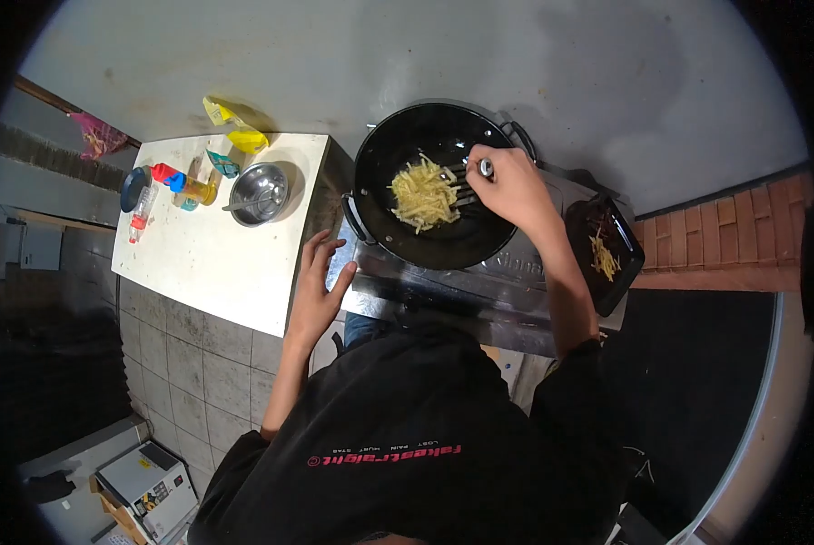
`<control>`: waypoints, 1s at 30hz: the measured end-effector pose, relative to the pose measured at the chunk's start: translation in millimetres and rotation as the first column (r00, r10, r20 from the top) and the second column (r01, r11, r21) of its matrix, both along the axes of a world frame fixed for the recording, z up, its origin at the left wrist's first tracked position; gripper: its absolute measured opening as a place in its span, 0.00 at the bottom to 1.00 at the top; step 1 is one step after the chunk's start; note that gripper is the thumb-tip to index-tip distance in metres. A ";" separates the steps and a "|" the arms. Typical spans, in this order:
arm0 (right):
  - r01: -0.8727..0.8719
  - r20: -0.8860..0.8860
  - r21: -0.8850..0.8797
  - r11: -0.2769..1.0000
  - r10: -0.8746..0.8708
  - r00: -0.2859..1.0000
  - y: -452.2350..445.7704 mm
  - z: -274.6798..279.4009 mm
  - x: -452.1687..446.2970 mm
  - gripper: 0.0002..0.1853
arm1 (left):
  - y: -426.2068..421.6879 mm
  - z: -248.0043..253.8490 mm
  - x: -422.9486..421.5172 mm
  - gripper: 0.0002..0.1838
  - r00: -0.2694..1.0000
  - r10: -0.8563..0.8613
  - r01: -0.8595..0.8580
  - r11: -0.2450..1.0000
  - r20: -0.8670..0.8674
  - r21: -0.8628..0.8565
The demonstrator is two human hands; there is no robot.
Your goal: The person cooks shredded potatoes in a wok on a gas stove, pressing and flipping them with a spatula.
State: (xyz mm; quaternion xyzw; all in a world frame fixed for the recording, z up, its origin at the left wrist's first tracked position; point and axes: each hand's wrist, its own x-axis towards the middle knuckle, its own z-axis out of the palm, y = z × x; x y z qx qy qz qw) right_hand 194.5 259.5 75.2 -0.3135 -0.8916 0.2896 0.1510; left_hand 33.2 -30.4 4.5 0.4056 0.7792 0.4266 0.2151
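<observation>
Over the right side of a black wok (443,250), my right hand (508,184) is wrapped round the handle of a slotted spatula (467,186). The spatula's head touches the right edge of a pile of pale yellow strips (423,193) in the wok. My left hand (316,289) is empty with its fingers apart, between the white table and the wok's left handle (357,219). The wok sits on a metal stove (398,295).
On the white table (216,272) at left are a metal bowl (260,193) with a spoon, several bottles, a dark dish (135,188) and a yellow packet (243,136). A black tray (617,283) with more strips lies right of the wok. A wall rises behind.
</observation>
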 end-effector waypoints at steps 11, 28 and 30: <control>0.038 -0.254 0.055 0.998 -0.023 0.967 -12.8 -15.5 45.6 0.05 | 8.7 5.5 -1.1 0.21 1.000 -0.004 0.004 0.999 0.013 -0.040; 0.337 -0.229 -0.514 0.789 -0.505 0.832 -60.9 -83.3 48.0 0.10 | 13.6 8.8 -0.8 0.21 1.000 -0.030 0.030 0.998 -0.001 -0.053; 0.337 -0.289 -0.455 0.824 -0.495 0.819 -58.1 -97.6 47.3 0.11 | 12.8 8.4 -1.4 0.20 0.999 -0.035 0.033 0.997 -0.026 -0.067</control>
